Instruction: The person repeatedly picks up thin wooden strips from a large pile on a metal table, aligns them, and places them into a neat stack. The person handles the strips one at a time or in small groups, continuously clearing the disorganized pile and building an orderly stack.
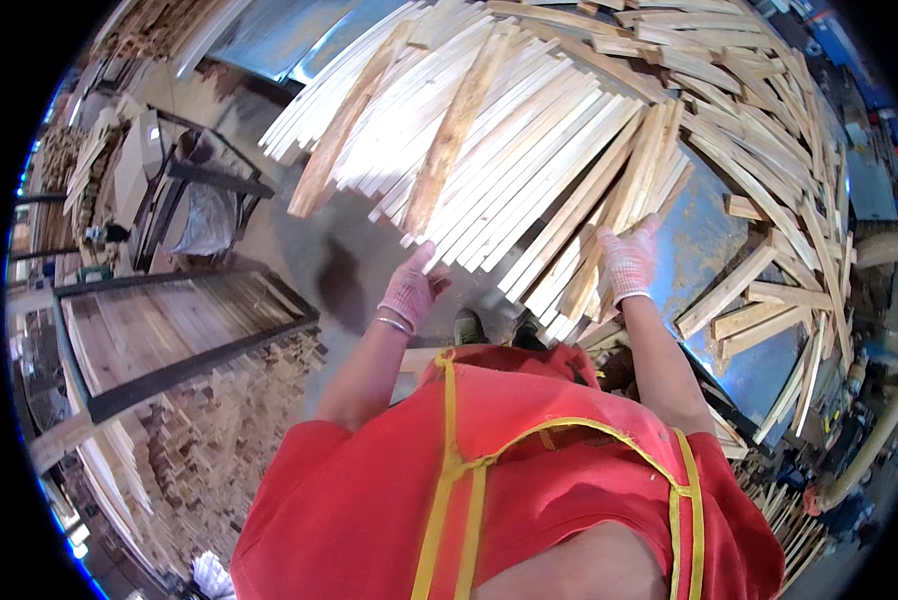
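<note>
Pale wooden strips (pixel 529 160) lie side by side in a wide layer before me, their near ends uneven. Two browner strips lie across the layer, one at the left (pixel 354 125) and one in the middle (pixel 461 125). My left hand (pixel 414 292), in a pinkish fingerless glove, is closed at the near end of a pale strip, thumb against its tip; the other fingers curl partly out of sight. My right hand (pixel 629 262), gloved alike, grips at a bunch of loose, skewed strips (pixel 649 165) on the right, thumb and fingers on either side.
A heap of jumbled strips (pixel 749 130) covers the metal tabletop (pixel 694 235) at the right. At lower left, a dark-framed panel (pixel 184 330) stands over a pile of wood offcuts (pixel 219 440). A ribbed hose (pixel 884 425) bends along the right edge.
</note>
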A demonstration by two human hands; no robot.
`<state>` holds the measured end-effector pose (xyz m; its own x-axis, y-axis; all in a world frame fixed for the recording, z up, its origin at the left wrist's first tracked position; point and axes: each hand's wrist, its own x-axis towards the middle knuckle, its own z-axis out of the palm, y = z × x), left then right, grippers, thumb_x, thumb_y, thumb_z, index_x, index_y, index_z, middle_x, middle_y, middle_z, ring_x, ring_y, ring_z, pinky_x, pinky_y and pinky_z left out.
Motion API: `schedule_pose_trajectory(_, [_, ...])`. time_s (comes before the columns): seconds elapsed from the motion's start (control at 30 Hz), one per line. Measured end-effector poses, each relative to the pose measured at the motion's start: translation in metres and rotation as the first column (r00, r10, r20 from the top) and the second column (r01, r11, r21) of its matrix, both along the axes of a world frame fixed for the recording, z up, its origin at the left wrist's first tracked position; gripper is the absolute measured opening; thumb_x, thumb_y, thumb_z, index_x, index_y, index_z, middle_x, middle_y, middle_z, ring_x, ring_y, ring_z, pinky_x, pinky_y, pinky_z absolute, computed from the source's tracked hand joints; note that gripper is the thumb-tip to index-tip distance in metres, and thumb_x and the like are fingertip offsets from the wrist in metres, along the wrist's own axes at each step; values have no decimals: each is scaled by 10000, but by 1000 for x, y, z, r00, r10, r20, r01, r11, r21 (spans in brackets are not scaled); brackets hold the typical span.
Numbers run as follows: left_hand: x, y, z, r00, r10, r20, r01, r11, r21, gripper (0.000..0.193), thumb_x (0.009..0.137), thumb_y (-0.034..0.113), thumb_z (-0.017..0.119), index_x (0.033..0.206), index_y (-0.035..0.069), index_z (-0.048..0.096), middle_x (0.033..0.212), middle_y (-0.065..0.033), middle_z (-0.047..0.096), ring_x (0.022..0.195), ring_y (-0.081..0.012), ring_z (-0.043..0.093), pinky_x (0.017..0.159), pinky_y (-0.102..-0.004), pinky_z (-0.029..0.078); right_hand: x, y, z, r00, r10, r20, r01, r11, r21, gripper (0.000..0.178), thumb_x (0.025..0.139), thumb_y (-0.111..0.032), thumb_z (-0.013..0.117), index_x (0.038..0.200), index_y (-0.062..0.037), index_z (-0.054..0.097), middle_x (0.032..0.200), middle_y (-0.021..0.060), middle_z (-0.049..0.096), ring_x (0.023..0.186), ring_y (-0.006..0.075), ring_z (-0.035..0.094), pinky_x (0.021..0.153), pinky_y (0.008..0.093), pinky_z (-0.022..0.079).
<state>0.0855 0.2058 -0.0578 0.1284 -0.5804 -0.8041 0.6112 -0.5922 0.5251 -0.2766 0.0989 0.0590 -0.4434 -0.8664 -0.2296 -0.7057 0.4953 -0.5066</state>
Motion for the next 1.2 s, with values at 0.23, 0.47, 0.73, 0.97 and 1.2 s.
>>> schedule_pose_trajectory(0.23, [-17,-21,143,917,-228,326,310,924,-226,600,979,578,756,1249,43,749,1118,-75,745,945,-169,683,941,-312,511,-12,1,-3,998,-55,30,54,998,31,1136,811,-379,846,1680,12,228,1499,377,538,1356,518,573,1168,511,477])
schedule_pose_trajectory(0.47, [-16,-150,189,561,-699,444,825,518,-228,744,1031,420,721,1589,-26,514,1146,-99,707,839,-175,702,781,-321,619,1,-4,12,995,-55,87,49,997,66,1080,821,-285,821,1691,-30,234,1341,350,659,1209,508,678,1094,506,533])
schedule_pose_trajectory(0.73, [-76,-83,134,136,-127,983,991,2,-137,757,930,300,778,1562,-29,521,1311,-217,643,1101,-311,716,886,-416,616,30,11,43,827,-84,556,163,982,-94,1052,865,-288,820,1694,61,274,1663,322,446,1533,430,468,1279,396,381])
schedule_pose_trajectory(0.97, [-188,-124,140,-411,-241,879,807,353,474,1034,838,413,858,1660,86,324,1386,-237,572,1255,-412,626,1037,-525,540,18,27,-23,595,249,764,-144,968,-203,841,1000,-376,668,1690,-24,340,1460,267,658,1305,382,673,1080,400,541])
schedule_pose_trajectory(1.2, [-173,-159,114,-106,-234,966,859,468,207,1015,809,326,891,1665,135,380,1374,-228,603,1241,-407,664,1076,-484,568,-139,-7,-52,900,-125,417,228,952,-206,702,1003,-305,720,1588,16,503,1396,247,713,1298,345,691,1086,407,531])
